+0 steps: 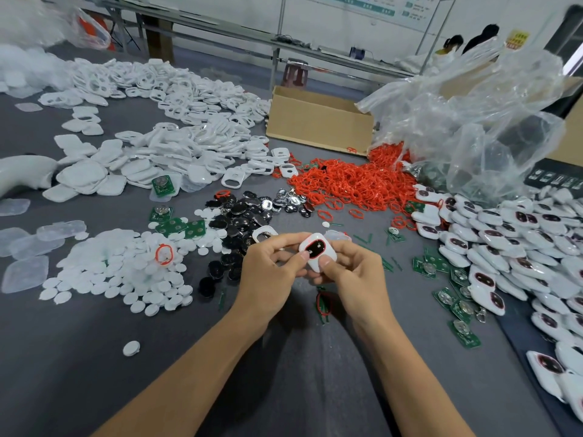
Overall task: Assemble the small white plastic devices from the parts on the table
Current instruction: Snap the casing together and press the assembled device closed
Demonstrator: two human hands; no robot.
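1. White device (317, 250): centre of view, held between both hands above the grey table (94, 357); rounded shell, dark window rimmed in red facing up.
2. Left hand (271, 263): at 9 o'clock of the white device; thumb tip pressed on its left edge, fingers curled behind it, pinching.
3. Right hand (350, 266): at 4 o'clock of the white device; thumb laid on its lower face, fingers wrapped underneath, gripping.
4. White discs (126, 272): broad heap at 9 o'clock, apart from the hands; single red ring (164, 253) lying on top; one loose disc (131, 347) at 8 o'clock, well apart.
5. Black pieces (239, 216): glossy scatter at 11 o'clock, just beyond the left hand.
6. Red rings (350, 181): dense heap at 1 o'clock.
7. Circuit boards (454, 298): green, scattered at 3 to 4 o'clock; a few more at 10 o'clock.
8. Finished devices (520, 234): large pile at 3 o'clock, along the right edge.
9. White shells (94, 171): stacked at 10 o'clock, far left.
10. White frames (176, 99): long heap at 11 o'clock, far side of the table.
11. Cardboard box (318, 121): at 12 o'clock, beyond the red rings.
12. Plastic bag (473, 121): clear, crumpled, at 2 o'clock, just beside the cardboard box.
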